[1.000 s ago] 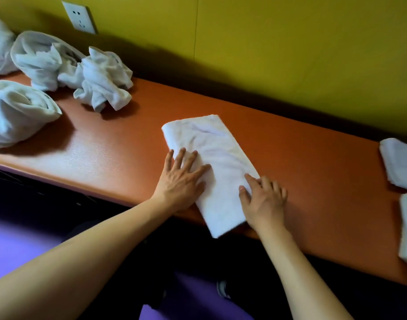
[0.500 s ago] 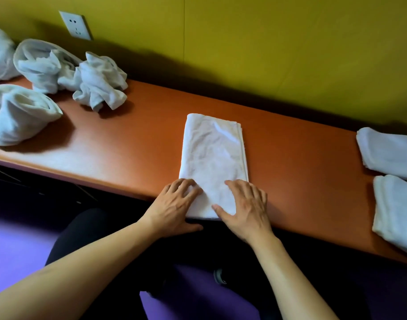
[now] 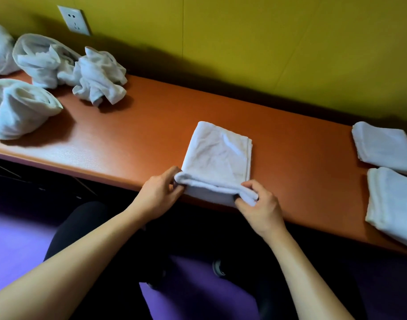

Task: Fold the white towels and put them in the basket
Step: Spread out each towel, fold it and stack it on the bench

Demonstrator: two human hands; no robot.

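Both hands have shifted from pressing flat on the towel to lifting its near edge off the orange table [image 3: 151, 125]. Crumpled towels [image 3: 98, 77] lie at the table's far left, two folded towels [image 3: 391, 181] at its right end, the white towel [image 3: 217, 155] at the front edge. Left hand [image 3: 157, 196] and right hand [image 3: 261, 206] each have fingers pinching a near corner.
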